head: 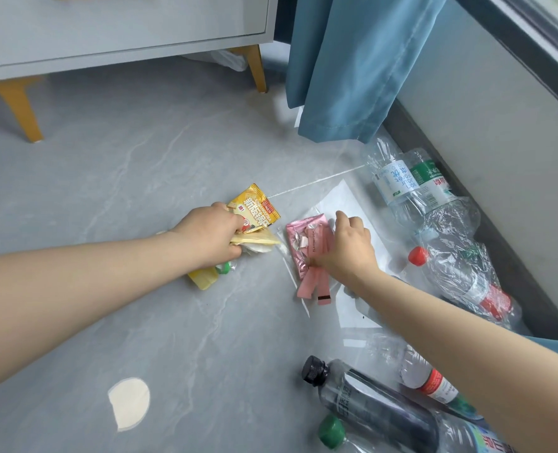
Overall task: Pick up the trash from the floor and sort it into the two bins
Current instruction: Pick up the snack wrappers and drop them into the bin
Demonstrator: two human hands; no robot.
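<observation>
Snack wrappers (254, 209) left of sachet (298, 243); bottles (457, 256) to its right, along wall (499, 142).

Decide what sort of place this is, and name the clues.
Probably a room in a home, perhaps a bedroom: a grey cabinet on gold legs and a blue curtain beside a window ledge.

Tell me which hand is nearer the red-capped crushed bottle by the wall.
Right. The right hand, pinching the pink wrappers, sits just left of the red-capped bottle; the left hand grips yellow snack packets farther left, beyond the pink wrappers.
</observation>
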